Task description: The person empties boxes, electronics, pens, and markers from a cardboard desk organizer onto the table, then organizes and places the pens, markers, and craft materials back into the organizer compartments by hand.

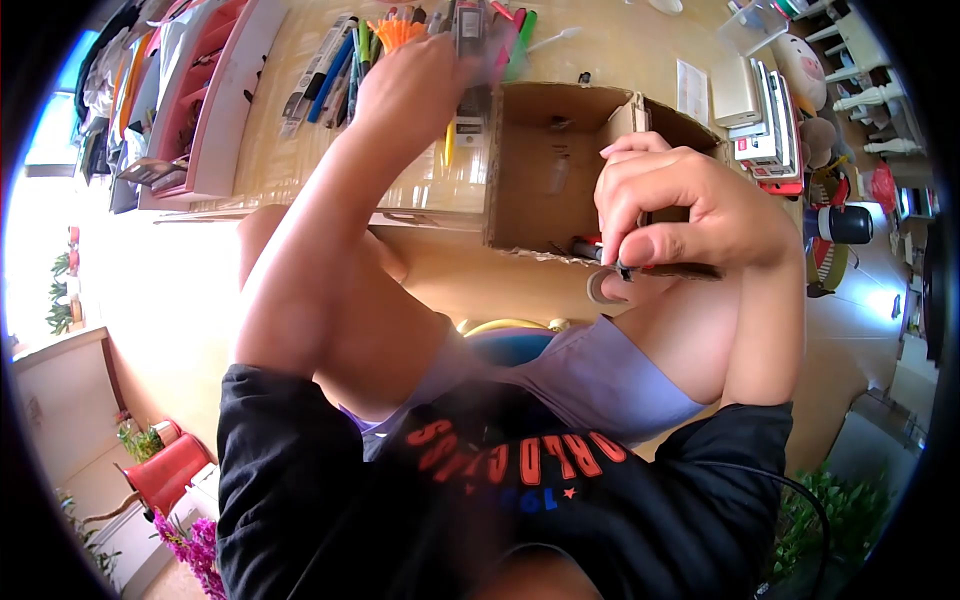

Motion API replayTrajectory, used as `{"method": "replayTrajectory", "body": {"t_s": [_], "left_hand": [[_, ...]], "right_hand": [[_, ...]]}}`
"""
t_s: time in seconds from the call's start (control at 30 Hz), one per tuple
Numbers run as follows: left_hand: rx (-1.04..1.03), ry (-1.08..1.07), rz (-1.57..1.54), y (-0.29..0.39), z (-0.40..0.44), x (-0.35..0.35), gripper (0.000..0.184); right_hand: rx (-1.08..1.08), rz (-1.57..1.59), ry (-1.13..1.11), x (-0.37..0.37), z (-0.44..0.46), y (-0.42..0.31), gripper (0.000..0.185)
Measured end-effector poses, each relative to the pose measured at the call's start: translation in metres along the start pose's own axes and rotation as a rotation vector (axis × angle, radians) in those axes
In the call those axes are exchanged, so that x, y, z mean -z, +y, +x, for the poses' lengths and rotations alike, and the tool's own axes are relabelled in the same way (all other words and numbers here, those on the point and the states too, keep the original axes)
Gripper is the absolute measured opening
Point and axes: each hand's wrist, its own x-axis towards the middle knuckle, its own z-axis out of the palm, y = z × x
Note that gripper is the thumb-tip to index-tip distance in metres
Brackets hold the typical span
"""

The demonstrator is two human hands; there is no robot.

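Note:
My left hand [420, 85] is stretched over the pens at the top of the table, beside a dark, narrow box [470, 40]. Its fingers are blurred and partly hidden, so its grip is unclear. An open cardboard box [545, 170] with a divider stands at the table's front edge. Over its right part is my right hand [690, 205], fingers curled and thumb near the box's front rim. A small black object [624, 271] is at its thumb and fingertips. Dark and red items [587, 247] lie inside the box close to those fingers.
Markers [325, 85] and other pens lie left of my left hand, with green and pink pens [522, 45] to its right. A pink-and-white shelf unit [205, 110] is at left. Stacked small boxes [765, 120] stand at right. A white spoon [558, 38] lies behind the cardboard box.

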Motion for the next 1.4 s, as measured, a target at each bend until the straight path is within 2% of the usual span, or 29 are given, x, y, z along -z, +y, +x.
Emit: {"method": "replayTrajectory", "body": {"t_s": [0.13,0.27,0.37,0.47,0.57,0.67,0.77,0.9,0.93,1.03,1.1,1.17,1.27,1.4], "left_hand": [[0.075,-0.009,0.054,0.006,0.005,-0.007,0.052],[0.045,-0.019,0.089,0.008,0.011,-0.015,0.055],[0.038,-0.051,0.064,0.009,0.012,-0.016,0.05],[-0.071,0.039,0.017,-0.002,0.011,-0.023,0.053],[-0.018,-0.065,-0.048,0.001,0.012,-0.014,0.05],[0.038,-0.173,-0.096,0.001,0.016,-0.01,0.037],[-0.007,-0.276,-0.403,-0.008,0.019,-0.001,0.034],[-0.034,-0.028,-0.534,0.016,0.0,0.029,0.028],[-0.063,-0.02,-0.669,0.021,-0.002,0.032,0.023],[-0.223,-0.016,-0.722,0.038,-0.018,0.037,0.017],[-0.421,-0.018,-0.637,0.044,-0.022,0.039,0.015],[-0.528,0.066,-0.471,0.044,-0.024,0.031,0.014],[-0.517,0.149,-0.404,0.042,-0.027,0.016,0.013],[-0.523,0.194,-0.271,0.04,-0.028,0.007,0.013]], "right_hand": [[0.012,-0.018,0.013,-0.002,-0.001,-0.002,0.031],[0.036,-0.031,0.015,-0.001,-0.001,0.0,0.028],[-0.017,-0.066,-0.05,0.005,0.0,-0.007,0.028],[-0.009,-0.088,-0.1,0.007,0.0,-0.009,0.032],[-0.019,-0.139,-0.054,0.005,-0.002,-0.006,0.029],[0.034,-0.097,0.012,0.001,-0.001,-0.005,0.023],[0.007,-0.066,0.037,0.001,-0.002,-0.005,0.022],[0.033,-0.061,0.03,0.003,-0.003,-0.004,0.022],[0.038,-0.06,0.029,0.004,-0.003,-0.004,0.022],[0.044,-0.057,0.038,0.004,-0.004,-0.005,0.022],[0.036,-0.069,0.081,0.003,-0.004,-0.005,0.021],[0.015,-0.098,0.158,-0.001,-0.008,-0.005,0.02],[0.043,-0.3,0.24,-0.001,-0.01,-0.017,0.018],[0.028,-0.348,0.271,0.0,-0.012,-0.017,0.018]]}}
